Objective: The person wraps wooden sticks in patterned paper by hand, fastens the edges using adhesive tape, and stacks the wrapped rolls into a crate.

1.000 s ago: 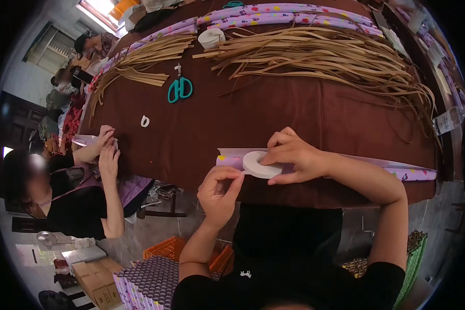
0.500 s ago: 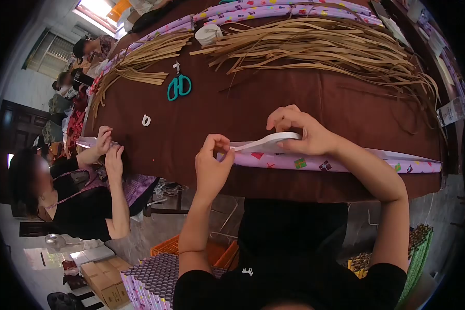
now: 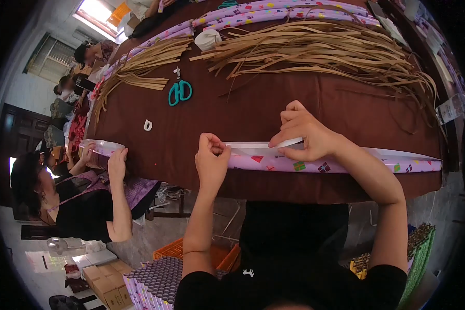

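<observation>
A lilac patterned paper strip (image 3: 284,162) lies folded lengthwise along the near edge of the brown-covered table. My left hand (image 3: 212,157) pinches the left end of a white tape (image 3: 248,145) at the paper's left end. Further right, my right hand (image 3: 307,135) grips the white tape roll (image 3: 290,142), which is seen nearly edge-on between thumb and fingers. The tape runs straight between both hands along the paper's upper edge. Teal-handled scissors (image 3: 180,93) and a small white ring (image 3: 148,125) rest on the table farther left.
Brown strips (image 3: 320,51) spread over the table's far side, beside another white roll (image 3: 207,40) and long patterned tubes (image 3: 243,20). A plastic bottle (image 3: 451,109) is at right. A co-worker's hands (image 3: 117,163) hold patterned paper at left. Orange crate (image 3: 169,249) and boxes (image 3: 106,281) stand below.
The tape roll in my right hand has moved right and tilted from flat to edge-on, with tape now stretched between my hands. The co-worker's hands have shifted and lifted the paper.
</observation>
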A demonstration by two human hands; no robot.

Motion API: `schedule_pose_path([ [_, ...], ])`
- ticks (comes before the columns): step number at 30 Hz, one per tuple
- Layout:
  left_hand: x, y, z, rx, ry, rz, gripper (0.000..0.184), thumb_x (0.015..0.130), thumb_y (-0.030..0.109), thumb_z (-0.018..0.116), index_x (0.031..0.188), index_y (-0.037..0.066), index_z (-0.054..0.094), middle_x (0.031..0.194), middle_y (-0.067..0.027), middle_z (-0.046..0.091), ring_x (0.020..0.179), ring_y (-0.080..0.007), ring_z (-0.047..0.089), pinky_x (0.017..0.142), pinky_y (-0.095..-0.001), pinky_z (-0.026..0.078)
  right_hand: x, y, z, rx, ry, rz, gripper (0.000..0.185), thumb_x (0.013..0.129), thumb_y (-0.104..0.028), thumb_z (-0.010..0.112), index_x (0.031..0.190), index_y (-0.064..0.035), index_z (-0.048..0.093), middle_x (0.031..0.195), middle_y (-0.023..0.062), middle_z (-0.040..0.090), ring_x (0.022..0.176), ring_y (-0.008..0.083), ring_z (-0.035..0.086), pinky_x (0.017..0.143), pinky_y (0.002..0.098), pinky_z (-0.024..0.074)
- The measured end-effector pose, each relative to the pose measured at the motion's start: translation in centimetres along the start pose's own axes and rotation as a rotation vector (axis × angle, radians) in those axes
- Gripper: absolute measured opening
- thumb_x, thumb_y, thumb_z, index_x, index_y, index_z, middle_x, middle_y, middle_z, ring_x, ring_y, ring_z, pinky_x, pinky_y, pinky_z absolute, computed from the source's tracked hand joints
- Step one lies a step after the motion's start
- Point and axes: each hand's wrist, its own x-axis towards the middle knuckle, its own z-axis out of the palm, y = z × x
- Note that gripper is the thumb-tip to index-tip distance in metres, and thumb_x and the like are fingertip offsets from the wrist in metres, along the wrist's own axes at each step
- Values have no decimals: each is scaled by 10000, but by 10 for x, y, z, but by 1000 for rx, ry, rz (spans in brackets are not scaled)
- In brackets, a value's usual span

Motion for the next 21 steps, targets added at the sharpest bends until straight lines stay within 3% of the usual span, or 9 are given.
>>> schedule_pose_path([
  [8, 0, -5, 6, 55, 82, 11, 283, 776, -53, 657, 915, 38, 427, 763, -53, 583, 664, -90, 571, 633, -236, 461, 0, -3, 7, -343, 7, -135, 56, 690, -182, 734, 720, -143, 707, 547, -21, 531, 651, 170, 436, 771, 344, 360],
  [13, 1, -10, 8, 107, 139, 40, 286, 777, -41, 656, 915, 47, 422, 736, -54, 585, 658, -105, 584, 625, -250, 465, -2, 0, 17, -539, 6, -259, 139, 675, -219, 721, 619, -136, 625, 496, -20, 455, 675, 182, 451, 764, 347, 373],
  [17, 4, -6, 7, 163, 149, 4, 293, 769, -30, 658, 919, 55, 421, 717, -56, 578, 650, -123, 591, 621, -260, 467, -3, 1, 17, -562, -56, -238, 127, 693, -187, 733, 649, -132, 628, 533, -27, 451, 668, 181, 446, 754, 357, 372],
  [19, 5, -4, 6, 153, 134, -7, 267, 768, 13, 638, 926, 66, 429, 684, -92, 608, 663, -276, 637, 656, -389, 486, -2, 0, 18, -601, -78, -240, 142, 704, -199, 724, 639, -127, 621, 528, -25, 446, 678, 181, 450, 753, 359, 372],
  [21, 7, -5, 5, 183, 129, 7, 269, 764, 16, 636, 927, 68, 428, 678, -91, 607, 662, -281, 637, 654, -394, 485, -2, 0, 19, -631, -89, -230, 147, 708, -209, 721, 637, -127, 623, 524, -24, 443, 684, 180, 453, 753, 359, 374],
])
